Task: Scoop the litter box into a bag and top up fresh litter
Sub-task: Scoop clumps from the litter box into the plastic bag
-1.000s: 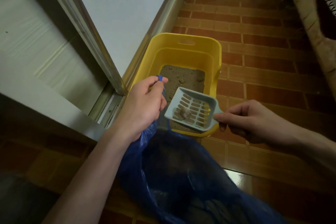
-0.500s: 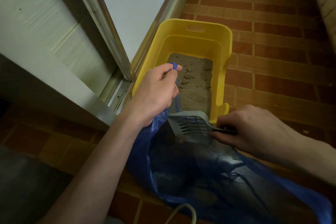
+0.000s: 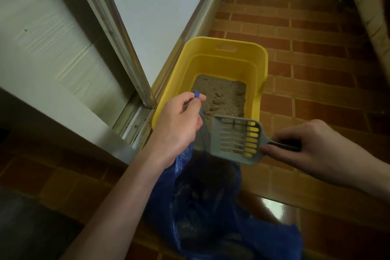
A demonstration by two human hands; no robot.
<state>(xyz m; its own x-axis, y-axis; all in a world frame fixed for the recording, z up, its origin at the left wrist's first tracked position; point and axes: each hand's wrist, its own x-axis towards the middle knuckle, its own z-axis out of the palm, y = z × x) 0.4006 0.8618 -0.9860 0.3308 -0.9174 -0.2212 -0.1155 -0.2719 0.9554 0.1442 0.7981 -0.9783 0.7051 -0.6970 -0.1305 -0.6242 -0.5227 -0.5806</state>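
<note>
Scoop: the grey slotted litter scoop has lifted out of the bag mouth, now level over the box's near rim, its clumps gone.
Right hand: still pinching the scoop's handle.
Left hand: keeps gripping the blue bag edge (held open).
Litter box: yellow, on the brick floor, sandy litter inside.

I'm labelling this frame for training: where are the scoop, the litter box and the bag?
scoop (image 3: 236, 139): head view, slotted blade.
litter box (image 3: 261, 74): head view, right yellow wall.
bag (image 3: 272, 240): head view, blue plastic, lower right.
</note>
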